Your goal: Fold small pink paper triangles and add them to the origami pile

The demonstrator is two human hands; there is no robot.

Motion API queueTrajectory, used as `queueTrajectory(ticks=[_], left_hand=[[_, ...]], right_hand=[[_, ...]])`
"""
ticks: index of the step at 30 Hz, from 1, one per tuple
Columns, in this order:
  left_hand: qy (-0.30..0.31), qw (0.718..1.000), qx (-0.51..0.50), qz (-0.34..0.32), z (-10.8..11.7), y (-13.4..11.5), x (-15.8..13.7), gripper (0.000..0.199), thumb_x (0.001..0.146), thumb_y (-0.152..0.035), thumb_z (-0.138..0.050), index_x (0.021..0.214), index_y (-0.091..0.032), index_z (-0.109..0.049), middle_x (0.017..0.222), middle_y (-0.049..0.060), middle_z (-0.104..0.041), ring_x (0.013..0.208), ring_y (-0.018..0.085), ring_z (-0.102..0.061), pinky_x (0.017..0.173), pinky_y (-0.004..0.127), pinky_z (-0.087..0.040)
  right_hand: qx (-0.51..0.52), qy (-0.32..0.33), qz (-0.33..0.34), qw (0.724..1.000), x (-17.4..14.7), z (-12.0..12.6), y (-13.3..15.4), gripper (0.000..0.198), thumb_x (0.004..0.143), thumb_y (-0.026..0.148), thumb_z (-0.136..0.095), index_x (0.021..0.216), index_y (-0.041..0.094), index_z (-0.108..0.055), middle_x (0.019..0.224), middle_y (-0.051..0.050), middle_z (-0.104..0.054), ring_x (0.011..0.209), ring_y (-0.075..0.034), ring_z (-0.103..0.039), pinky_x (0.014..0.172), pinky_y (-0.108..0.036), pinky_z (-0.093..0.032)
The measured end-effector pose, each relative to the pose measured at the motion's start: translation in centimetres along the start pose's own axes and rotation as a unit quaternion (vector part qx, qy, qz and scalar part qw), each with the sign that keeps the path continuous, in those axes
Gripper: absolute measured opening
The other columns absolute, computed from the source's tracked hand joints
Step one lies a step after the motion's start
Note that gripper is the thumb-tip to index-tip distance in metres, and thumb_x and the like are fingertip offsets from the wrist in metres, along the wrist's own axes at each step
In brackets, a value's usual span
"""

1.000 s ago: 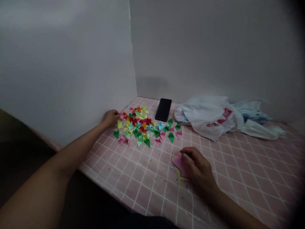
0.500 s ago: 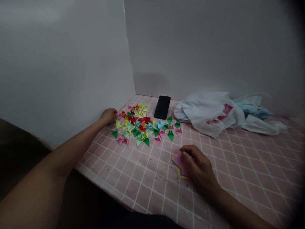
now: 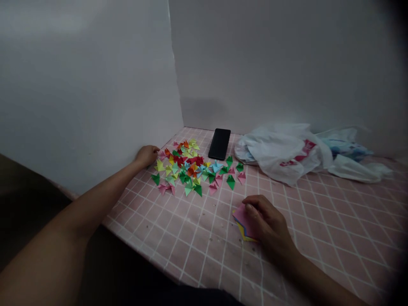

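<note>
Many small folded paper cranes in green, pink, red, yellow, orange and light blue lie spread over the far left of the table. At their left edge, beside the wall, rests my left hand. Its fingers are curled in near a pink crane, and whatever they hold, if anything, is hidden. Closer to me, my right hand is closed over a small stack of coloured paper squares, thumb and fingers at its right side. Pink is on top, with blue and yellow edges showing beneath.
A black phone lies behind the cranes. White plastic bags with red print are heaped against the back wall at right. Pink checked cloth covers the table, and walls bound its left and back.
The view has shifted slightly, so everything appears a little further right. Both hands keep their places beside the cranes and on the paper stack.
</note>
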State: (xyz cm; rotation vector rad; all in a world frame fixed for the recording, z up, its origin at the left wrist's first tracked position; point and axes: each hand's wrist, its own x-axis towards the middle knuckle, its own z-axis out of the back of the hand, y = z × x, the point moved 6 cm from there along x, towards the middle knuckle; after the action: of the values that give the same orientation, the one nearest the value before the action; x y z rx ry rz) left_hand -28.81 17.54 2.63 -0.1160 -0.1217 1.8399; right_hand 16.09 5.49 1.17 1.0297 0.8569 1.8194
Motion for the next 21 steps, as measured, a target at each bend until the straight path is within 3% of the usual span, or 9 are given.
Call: queueTrajectory(ticks=[12, 17, 21], left_hand=[[0.018, 1.000, 0.010, 0.008, -0.3, -0.3, 0.3, 0.029, 0.093, -0.033, -0.059, 0.117, -0.017, -0.061, 0.120, 0.009, -0.062, 0.102, 0.022, -0.063, 0.087, 0.043, -0.054], [-0.053, 0.998, -0.027, -0.010, 2.0, -1.2, -1.6, 0.025, 0.089, -0.022, -0.059, 0.111, -0.016, -0.070, 0.110, 0.011, -0.071, 0.102, 0.026, -0.066, 0.092, 0.037, -0.050], [-0.145, 0.985, -0.087, -0.046, 4.9, -3.8, -5.2, 0.035, 0.089, -0.022, -0.053, 0.120, -0.014, -0.068, 0.115, 0.011, -0.071, 0.101, 0.023, -0.067, 0.094, 0.033, -0.049]], right_hand=[[-0.004, 0.008, 0.008, 1.000, 0.1, 0.0, 0.3, 0.016, 0.097, 0.030, -0.048, 0.091, 0.021, -0.060, 0.090, -0.002, -0.059, 0.084, -0.018, -0.056, 0.075, -0.030, -0.042], [-0.012, -0.004, 0.014, 1.000, 0.2, 0.4, 0.2, 0.015, 0.097, 0.030, -0.049, 0.092, 0.020, -0.060, 0.090, -0.003, -0.059, 0.083, -0.017, -0.057, 0.074, -0.030, -0.043], [-0.015, -0.032, 0.022, 0.999, 0.9, 1.5, 0.6, 0.015, 0.095, 0.031, -0.052, 0.091, 0.020, -0.061, 0.085, -0.003, -0.059, 0.079, -0.018, -0.059, 0.072, -0.031, -0.045]])
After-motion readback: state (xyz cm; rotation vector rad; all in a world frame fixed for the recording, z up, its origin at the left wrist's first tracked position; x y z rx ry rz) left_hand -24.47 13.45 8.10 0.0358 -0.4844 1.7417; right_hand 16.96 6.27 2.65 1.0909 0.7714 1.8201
